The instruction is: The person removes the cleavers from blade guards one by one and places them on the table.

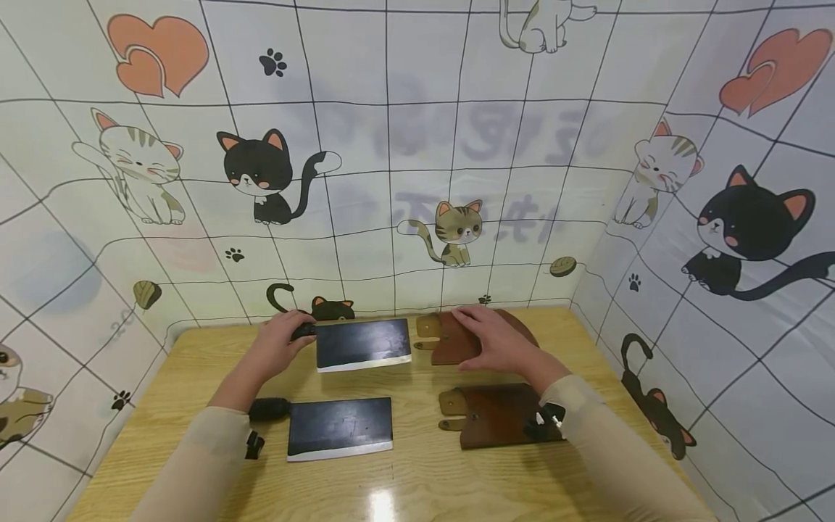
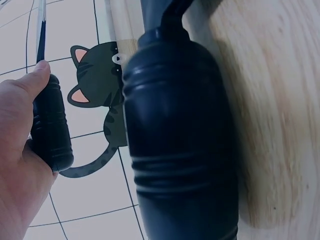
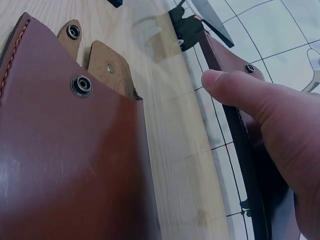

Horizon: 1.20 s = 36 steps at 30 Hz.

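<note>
In the head view my left hand (image 1: 279, 342) grips the black handle (image 1: 303, 331) of a cleaver with a dark blade (image 1: 363, 342) and a bright edge, at the back of the table. The left wrist view shows the thumb along that handle (image 2: 52, 125). My right hand (image 1: 502, 341) holds a brown leather cleaver sheath (image 1: 450, 341) by its long edges, its mouth and unfastened straps facing the blade. Blade and sheath are apart. In the right wrist view the thumb (image 3: 235, 87) lies on the sheath's edge; the other fingers are hidden.
A second cleaver (image 1: 341, 428) lies nearer on the wooden table (image 1: 326, 493), handle left. A second leather sheath (image 1: 496, 415), straps unfastened, lies to its right, partly under my right forearm. A cat-printed sheet (image 1: 365, 268) stands behind and at both sides.
</note>
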### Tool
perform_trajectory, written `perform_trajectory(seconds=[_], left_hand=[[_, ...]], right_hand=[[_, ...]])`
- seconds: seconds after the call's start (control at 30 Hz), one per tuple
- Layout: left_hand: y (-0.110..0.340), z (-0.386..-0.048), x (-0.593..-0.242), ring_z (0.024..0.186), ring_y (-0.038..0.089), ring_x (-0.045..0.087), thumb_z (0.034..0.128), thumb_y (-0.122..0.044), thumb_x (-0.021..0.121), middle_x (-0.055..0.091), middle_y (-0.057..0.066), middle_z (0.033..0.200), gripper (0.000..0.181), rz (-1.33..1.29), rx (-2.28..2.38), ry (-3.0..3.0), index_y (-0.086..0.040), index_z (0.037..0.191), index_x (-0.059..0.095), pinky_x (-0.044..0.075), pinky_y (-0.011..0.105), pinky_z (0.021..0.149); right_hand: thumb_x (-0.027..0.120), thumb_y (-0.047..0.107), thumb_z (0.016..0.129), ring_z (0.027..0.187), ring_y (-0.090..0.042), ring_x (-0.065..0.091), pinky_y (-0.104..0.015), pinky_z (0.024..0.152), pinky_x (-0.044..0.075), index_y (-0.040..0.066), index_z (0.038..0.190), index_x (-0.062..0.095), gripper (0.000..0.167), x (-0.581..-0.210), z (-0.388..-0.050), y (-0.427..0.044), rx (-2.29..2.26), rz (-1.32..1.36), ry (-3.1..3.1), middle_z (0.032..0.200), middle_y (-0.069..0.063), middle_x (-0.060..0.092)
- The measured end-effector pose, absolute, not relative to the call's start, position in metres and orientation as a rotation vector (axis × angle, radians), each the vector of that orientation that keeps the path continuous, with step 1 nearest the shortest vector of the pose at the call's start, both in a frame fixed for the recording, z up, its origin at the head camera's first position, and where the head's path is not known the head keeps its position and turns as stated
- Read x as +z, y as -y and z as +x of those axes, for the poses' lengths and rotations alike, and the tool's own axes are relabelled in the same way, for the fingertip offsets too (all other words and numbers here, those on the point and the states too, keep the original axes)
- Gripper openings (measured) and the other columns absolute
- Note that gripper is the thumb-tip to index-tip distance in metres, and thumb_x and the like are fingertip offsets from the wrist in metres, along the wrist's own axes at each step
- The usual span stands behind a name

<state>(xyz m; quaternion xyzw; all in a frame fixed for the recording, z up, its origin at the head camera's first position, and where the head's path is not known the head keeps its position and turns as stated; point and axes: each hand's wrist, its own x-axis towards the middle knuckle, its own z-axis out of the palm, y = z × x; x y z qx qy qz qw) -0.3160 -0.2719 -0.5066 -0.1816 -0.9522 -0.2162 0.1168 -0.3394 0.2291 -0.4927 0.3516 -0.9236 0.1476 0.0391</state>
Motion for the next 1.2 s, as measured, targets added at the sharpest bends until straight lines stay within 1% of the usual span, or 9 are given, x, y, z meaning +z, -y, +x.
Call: perform_trajectory(seconds=[0.17, 0.37, 0.5, 0.63, 0.9, 1.0, 1.1, 1.2], left_hand=[[0.276, -0.314, -0.505, 0.132, 0.047, 0.058, 0.1066, -0.022, 0.078, 0.07, 0.015, 0.137, 0.036, -0.521, -0.629, 2.804, -0.007, 0.139, 0.07, 0.036, 0.081, 0.103], [0.282, -0.311, -0.502, 0.134, 0.048, 0.057, 0.1068, -0.02, 0.077, 0.069, 0.016, 0.14, 0.036, -0.52, -0.637, 2.818, -0.007, 0.139, 0.069, 0.034, 0.082, 0.104], [0.286, -0.311, -0.504, 0.133, 0.047, 0.058, 0.1063, -0.019, 0.078, 0.07, 0.016, 0.138, 0.035, -0.524, -0.637, 2.81, -0.007, 0.138, 0.07, 0.034, 0.082, 0.105], [0.29, -0.311, -0.507, 0.131, 0.046, 0.059, 0.1055, -0.019, 0.079, 0.071, 0.015, 0.136, 0.035, -0.528, -0.626, 2.807, -0.007, 0.137, 0.071, 0.034, 0.081, 0.105], [0.297, -0.311, -0.514, 0.126, 0.046, 0.062, 0.105, -0.021, 0.08, 0.071, 0.014, 0.128, 0.036, -0.542, -0.59, 2.835, -0.007, 0.137, 0.072, 0.039, 0.074, 0.101], [0.299, -0.311, -0.518, 0.131, 0.049, 0.06, 0.1053, -0.022, 0.079, 0.071, 0.017, 0.132, 0.038, -0.533, -0.602, 2.852, -0.006, 0.139, 0.071, 0.04, 0.075, 0.102], [0.302, -0.311, -0.522, 0.137, 0.051, 0.055, 0.1057, -0.021, 0.079, 0.069, 0.02, 0.14, 0.039, -0.527, -0.617, 2.86, -0.006, 0.14, 0.07, 0.038, 0.077, 0.104], [0.305, -0.312, -0.525, 0.139, 0.051, 0.054, 0.1058, -0.02, 0.078, 0.067, 0.021, 0.144, 0.037, -0.533, -0.624, 2.856, -0.006, 0.14, 0.07, 0.037, 0.079, 0.104]], right_hand=[[0.102, 0.042, 0.081, 0.159, -0.046, 0.034, -0.066, 0.125, 0.032, 0.003, 0.171, 0.039, 0.117, -0.493, -0.34, -0.235, 0.44, 1.087, 2.819, 0.171, -0.022, 0.04], [0.102, 0.042, 0.08, 0.16, -0.047, 0.033, -0.066, 0.126, 0.031, 0.004, 0.171, 0.038, 0.117, -0.492, -0.341, -0.241, 0.441, 1.077, 2.837, 0.172, -0.022, 0.039], [0.103, 0.04, 0.079, 0.16, -0.047, 0.034, -0.066, 0.126, 0.031, 0.003, 0.17, 0.039, 0.118, -0.492, -0.341, -0.245, 0.433, 1.074, 2.843, 0.172, -0.022, 0.04], [0.103, 0.039, 0.081, 0.159, -0.047, 0.035, -0.066, 0.125, 0.032, 0.002, 0.171, 0.039, 0.116, -0.492, -0.341, -0.249, 0.432, 1.068, 2.868, 0.172, -0.022, 0.04], [0.102, 0.037, 0.082, 0.159, -0.047, 0.036, -0.065, 0.125, 0.033, 0.002, 0.17, 0.039, 0.114, -0.493, -0.342, -0.255, 0.42, 1.073, 2.912, 0.173, -0.023, 0.04], [0.102, 0.037, 0.082, 0.159, -0.047, 0.036, -0.065, 0.125, 0.034, 0.003, 0.17, 0.039, 0.113, -0.495, -0.343, -0.257, 0.406, 1.073, 2.93, 0.173, -0.023, 0.039], [0.102, 0.036, 0.082, 0.159, -0.048, 0.036, -0.065, 0.124, 0.034, 0.002, 0.17, 0.039, 0.113, -0.499, -0.344, -0.259, 0.409, 1.069, 2.943, 0.173, -0.023, 0.039], [0.102, 0.036, 0.082, 0.159, -0.048, 0.036, -0.065, 0.125, 0.034, 0.001, 0.17, 0.04, 0.113, -0.502, -0.345, -0.261, 0.423, 1.06, 2.959, 0.173, -0.022, 0.039]])
